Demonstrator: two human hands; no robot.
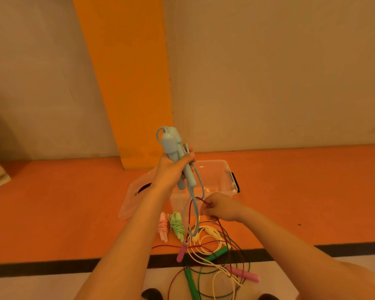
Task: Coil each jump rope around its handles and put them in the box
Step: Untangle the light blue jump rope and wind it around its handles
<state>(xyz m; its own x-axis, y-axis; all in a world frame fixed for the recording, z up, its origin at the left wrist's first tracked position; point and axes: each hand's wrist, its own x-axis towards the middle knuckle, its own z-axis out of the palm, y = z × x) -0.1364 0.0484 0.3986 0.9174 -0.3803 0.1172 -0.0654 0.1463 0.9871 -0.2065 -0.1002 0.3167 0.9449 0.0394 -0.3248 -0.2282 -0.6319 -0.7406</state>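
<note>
the two blue handles [171,152] sit side by side in my left hand [171,169], fingers and thumb wrapped round their middles, long axis nearly upright with the tops tipped a little to the left and away from me. the blue cord [196,213] runs from the handles and hangs straight down past the bottom ends toward the floor, none of it wound on yet that i can see. my right hand [219,207] is lower and to the right of that hanging cord, just beside it, and what it pinches between fingertips and thumb is a dark red cord [201,199] that loops up across the blue one; i judge this hand has to clear the red before it can wind the blue, and being the nearer one, it is the hand for that job. the clear box [221,167] stands open right behind the handles, its lid [130,204] lying to the left. on the orange floor in front of the box lie a pink bundle [162,227] and a light green bundle [177,227], both already wound. nearer to me a cream rope [206,241], green handles [217,254] and a pink handle [181,252] lie in a loose tangle. i can read no brand or lettering on anything.
</note>
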